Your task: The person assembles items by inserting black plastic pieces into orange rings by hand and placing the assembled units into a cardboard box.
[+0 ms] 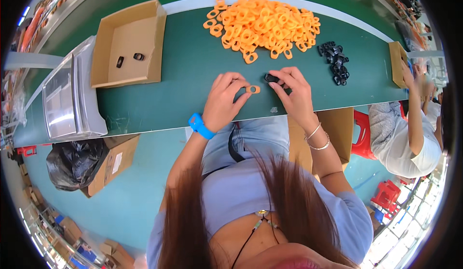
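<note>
My left hand (225, 97) pinches a small orange ring-shaped piece (253, 89) between thumb and fingertips, just above the green table. To its right, my right hand (295, 89) grips a small black ring-shaped piece (271, 78) in its fingertips. The two pieces are close together but apart. Beyond my hands lies a large heap of similar orange pieces (265, 20). A smaller cluster of black pieces (336, 59) sits to the right of my right hand.
An open cardboard box (128, 80) at the left holds two black pieces (139, 57). Beside it stands a grey plastic housing (79, 90) on the green table (188, 52). A small carton (397, 66) is at the right end, near a co-worker (405, 139) on a red stool (362, 134).
</note>
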Available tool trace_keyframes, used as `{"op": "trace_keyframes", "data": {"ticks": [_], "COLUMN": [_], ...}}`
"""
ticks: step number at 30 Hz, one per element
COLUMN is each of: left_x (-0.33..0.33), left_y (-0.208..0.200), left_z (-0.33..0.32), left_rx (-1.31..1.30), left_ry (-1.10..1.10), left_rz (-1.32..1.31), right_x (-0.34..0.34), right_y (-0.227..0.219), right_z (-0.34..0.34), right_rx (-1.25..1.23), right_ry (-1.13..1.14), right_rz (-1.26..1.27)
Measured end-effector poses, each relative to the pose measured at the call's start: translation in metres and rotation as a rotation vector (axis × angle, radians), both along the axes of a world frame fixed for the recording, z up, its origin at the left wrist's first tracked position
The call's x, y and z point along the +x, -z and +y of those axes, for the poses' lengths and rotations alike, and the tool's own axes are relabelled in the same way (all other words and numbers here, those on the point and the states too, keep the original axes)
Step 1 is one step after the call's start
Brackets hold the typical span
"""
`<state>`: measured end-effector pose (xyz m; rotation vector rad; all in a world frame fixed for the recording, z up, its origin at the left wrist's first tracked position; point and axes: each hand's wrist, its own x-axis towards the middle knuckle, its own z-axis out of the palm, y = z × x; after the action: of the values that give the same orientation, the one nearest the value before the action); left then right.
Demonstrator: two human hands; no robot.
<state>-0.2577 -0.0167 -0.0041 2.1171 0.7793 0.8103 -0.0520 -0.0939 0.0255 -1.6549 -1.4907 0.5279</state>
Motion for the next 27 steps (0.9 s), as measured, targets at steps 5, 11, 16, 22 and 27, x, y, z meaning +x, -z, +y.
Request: {"op": "trace_keyframes", "data": {"ticks": [5,11,16,22,27], "left_x": [-0.004,-0.006,-0.005,-0.002,-0.004], "left_y": [0.000,0.004,0.005,0.004,0.001], "left_z": [-0.001,0.001,0.000,0.001,0.002], "left_rx": [-0.034,-0.040,-0.033,-0.057,-0.051], "left_ry": [-0.008,0.001,0.001,0.001,0.002], "left_rz": [0.003,-0.017,-0.036,-0.039,-0.029], "right_x": [0.001,-0.011,-0.018,-0.018,-0.018], "right_y": [0.008,-0.001,0.003,0.005,0.009], "right_z": [-0.002,-0.002,0.000,0.002,0.003], "right_rx": [-0.089,-0.100,-0.089,-0.082,-0.093], "right_ry": [-0.056,-0.190,-0.206,-0.199,-0.200], "right_rz": [-0.101,-0.035,-0.102,-0.120,-0.084]}}
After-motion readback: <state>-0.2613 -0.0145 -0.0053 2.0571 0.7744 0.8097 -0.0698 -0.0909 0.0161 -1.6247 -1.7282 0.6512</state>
